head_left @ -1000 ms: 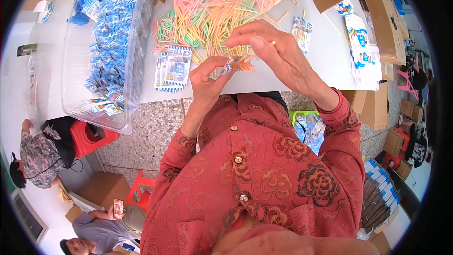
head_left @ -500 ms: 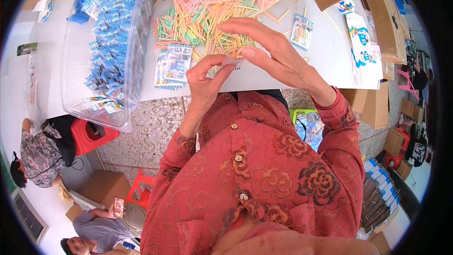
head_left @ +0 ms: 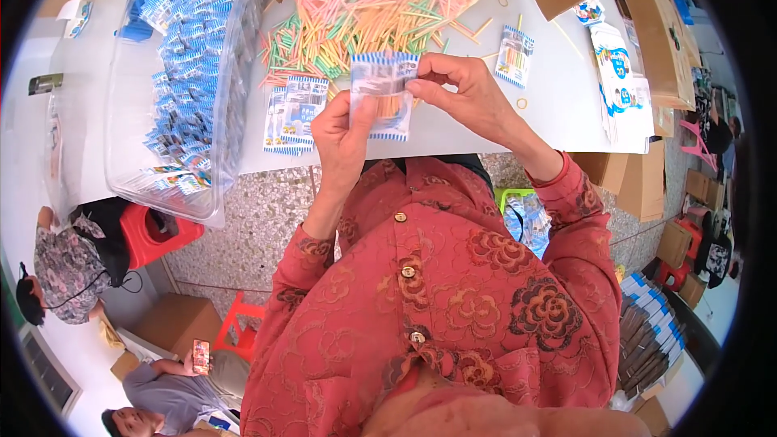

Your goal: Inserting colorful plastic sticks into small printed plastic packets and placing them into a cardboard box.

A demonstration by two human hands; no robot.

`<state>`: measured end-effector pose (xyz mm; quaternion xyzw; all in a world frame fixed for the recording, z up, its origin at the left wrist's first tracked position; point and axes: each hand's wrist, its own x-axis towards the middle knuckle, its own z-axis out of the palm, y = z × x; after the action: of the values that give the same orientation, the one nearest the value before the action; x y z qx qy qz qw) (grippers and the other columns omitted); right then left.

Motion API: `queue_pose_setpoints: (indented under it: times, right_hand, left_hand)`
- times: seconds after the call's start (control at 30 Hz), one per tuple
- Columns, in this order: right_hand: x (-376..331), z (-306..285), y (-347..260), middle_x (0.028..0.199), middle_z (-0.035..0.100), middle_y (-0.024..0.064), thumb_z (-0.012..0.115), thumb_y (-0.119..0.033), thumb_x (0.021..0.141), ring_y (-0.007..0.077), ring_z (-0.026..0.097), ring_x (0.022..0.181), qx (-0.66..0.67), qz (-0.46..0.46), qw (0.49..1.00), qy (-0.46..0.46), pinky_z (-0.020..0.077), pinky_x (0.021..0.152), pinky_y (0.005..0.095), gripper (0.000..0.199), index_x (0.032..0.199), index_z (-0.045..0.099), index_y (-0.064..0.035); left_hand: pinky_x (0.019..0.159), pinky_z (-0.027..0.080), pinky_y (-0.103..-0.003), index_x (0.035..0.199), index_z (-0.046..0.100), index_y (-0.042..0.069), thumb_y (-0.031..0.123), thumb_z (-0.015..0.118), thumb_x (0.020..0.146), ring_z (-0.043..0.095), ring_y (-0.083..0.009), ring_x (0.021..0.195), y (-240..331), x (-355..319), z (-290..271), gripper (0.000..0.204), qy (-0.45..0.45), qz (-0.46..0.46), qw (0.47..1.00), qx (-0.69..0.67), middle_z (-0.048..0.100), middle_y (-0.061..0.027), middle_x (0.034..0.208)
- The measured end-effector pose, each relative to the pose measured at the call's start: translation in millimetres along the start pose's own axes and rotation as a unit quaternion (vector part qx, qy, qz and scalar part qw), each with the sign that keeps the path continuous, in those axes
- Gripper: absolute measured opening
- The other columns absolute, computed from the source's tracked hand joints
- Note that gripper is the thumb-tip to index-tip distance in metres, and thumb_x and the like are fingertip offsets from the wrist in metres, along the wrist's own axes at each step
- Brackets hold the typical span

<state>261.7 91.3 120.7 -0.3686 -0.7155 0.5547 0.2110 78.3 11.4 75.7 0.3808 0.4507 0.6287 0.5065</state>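
Striped packet [head_left: 383, 95] between left hand [head_left: 344, 139] — right hand [head_left: 465, 97] fingers.

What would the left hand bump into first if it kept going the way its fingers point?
The left hand already touches the small packet it holds with the right hand. Beyond that, probably the pile of coloured sticks on the white table, though depth is hard to judge.

- Both hands, left hand [head_left: 344, 133] and right hand [head_left: 465, 97], now lifted off the stick pile [head_left: 388, 0].
- A blue-striped clear packet [head_left: 384, 95] now held upright between them, sticks inside.
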Motion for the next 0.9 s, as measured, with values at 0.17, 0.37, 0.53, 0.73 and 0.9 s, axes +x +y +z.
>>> queue_pose_setpoints:
  times: [0.17,0.37,0.53,0.73,0.9]
  right_hand:
    - [-2.1,6.1,5.8,0.085,0.061,-0.0005,0.059,-0.008,0.091,0.0066,0.055,0.079,0.011,-0.035,0.997,0.07,0.0463,0.075,0.0239,0.01,0.095,0.063,0.0001]
    - [-11.0,9.9,5.1,0.086,0.063,0.0034,0.061,-0.004,0.088,0.0096,0.057,0.077,0.055,-0.093,0.989,0.103,0.0467,0.072,0.0236,0.008,0.093,0.063,0.0016]
    - [-17.1,13.2,13.0,0.086,0.064,0.0066,0.063,-0.003,0.086,0.0113,0.058,0.074,0.015,-0.154,0.977,0.144,0.047,0.066,0.0244,0.011,0.095,0.063,0.0026]
    - [-38.3,13.1,25.0,0.085,0.065,0.004,0.064,-0.008,0.086,0.0095,0.059,0.075,0.08,-0.033,0.991,0.103,0.0483,0.069,0.0243,0.016,0.1,0.065,0.0]
    - [-54.9,-27.9,58.2,0.097,0.067,0.0025,0.062,-0.006,0.087,0.0073,0.059,0.086,0.08,0.035,0.985,0.149,0.048,0.076,0.0226,0.024,0.11,0.064,0.0012]
  left_hand:
    - [0.073,0.046,-0.022,0.103,0.064,-0.005,0.015,0.054,0.095,0.057,-0.0079,0.084,0.3,1.3,0.6,0.024,-0.021,-0.007,0.999,0.024,0.065,-0.0057,0.095]
    - [0.078,0.044,-0.027,0.089,0.068,-0.004,0.002,0.056,0.087,0.057,-0.0167,0.09,4.4,4.6,-3.1,0.013,-0.048,0.127,0.968,0.213,0.062,-0.0112,0.097]
    - [0.073,0.044,-0.026,0.086,0.067,-0.004,0.003,0.056,0.089,0.057,-0.0149,0.084,9.8,0.0,8.3,0.014,-0.054,0.118,0.966,0.226,0.062,-0.0089,0.092]
    - [0.07,0.045,-0.026,0.095,0.065,-0.002,0.006,0.058,0.089,0.058,-0.0153,0.077,-3.0,-1.3,14.5,0.012,-0.129,0.1,0.97,0.181,0.064,-0.0082,0.088]
    - [0.078,0.047,-0.028,0.096,0.065,-0.002,0.003,0.063,0.084,0.062,-0.0189,0.085,-2.8,-1.1,13.5,0.014,-0.087,0.096,0.96,0.247,0.066,-0.0106,0.091]
